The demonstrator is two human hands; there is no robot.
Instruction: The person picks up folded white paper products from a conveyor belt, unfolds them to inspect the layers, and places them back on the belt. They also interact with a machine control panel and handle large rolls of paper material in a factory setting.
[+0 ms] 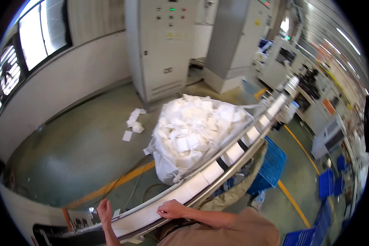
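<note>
A narrow conveyor (250, 144) runs from the far right down to the near left, carrying a row of flat white pads (212, 172) laid end to end. Dark gaps of bare belt show between a few of them. My right hand (172, 209) is just over the near stretch of the belt, fingers curled closed; whether it touches the pads I cannot tell. Beyond the conveyor's left side my left hand (104, 210) is raised, its fingers folded in, with nothing seen in it.
Behind the conveyor stands a big white sack (162, 158) heaped with loose white pads (192, 123). Several pads (133, 121) lie on the floor. Grey control cabinets (164, 53) stand at the back. Right of the conveyor are a blue crate (272, 162) and machines (328, 139).
</note>
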